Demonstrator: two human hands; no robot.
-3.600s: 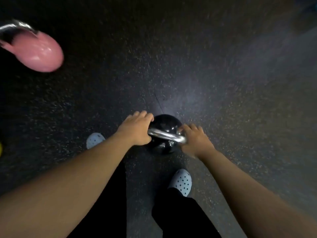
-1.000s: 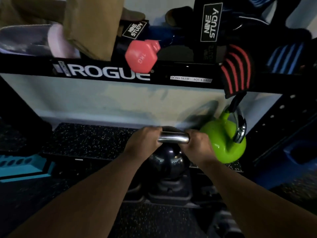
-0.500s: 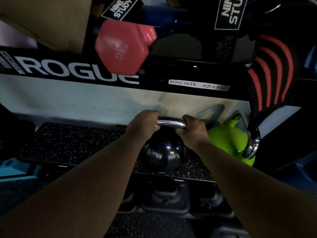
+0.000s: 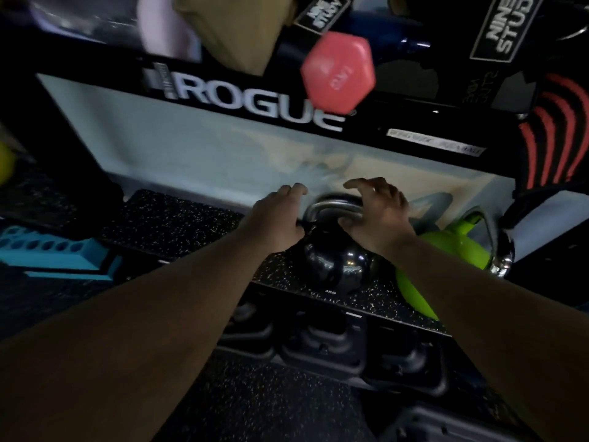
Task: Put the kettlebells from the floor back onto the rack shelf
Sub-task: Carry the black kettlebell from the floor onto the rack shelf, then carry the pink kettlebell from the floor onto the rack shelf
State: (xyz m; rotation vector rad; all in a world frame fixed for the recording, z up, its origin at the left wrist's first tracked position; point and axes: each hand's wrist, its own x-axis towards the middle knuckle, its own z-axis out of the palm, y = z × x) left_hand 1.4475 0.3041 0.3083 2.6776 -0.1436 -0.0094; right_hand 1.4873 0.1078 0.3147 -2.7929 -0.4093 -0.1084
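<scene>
A black kettlebell (image 4: 334,266) with a chrome handle stands on the speckled rack shelf (image 4: 178,224), near its front edge. My left hand (image 4: 277,218) is just left of the handle, fingers spread and off it. Over the handle's right side hovers my right hand (image 4: 376,212), fingers apart, its palm close to or brushing the metal. A green kettlebell (image 4: 446,250) sits on the same shelf right beside the black one.
The black crossbar (image 4: 255,100) with white lettering runs above the shelf. A pink hex dumbbell (image 4: 338,71) juts out over it. Red-striped black straps (image 4: 554,138) hang at the right. Dark weights (image 4: 322,342) sit below the shelf, a teal block (image 4: 54,253) lies left.
The black kettlebell has been set down on the shelf. Both hands have let go of its handle and opened.
</scene>
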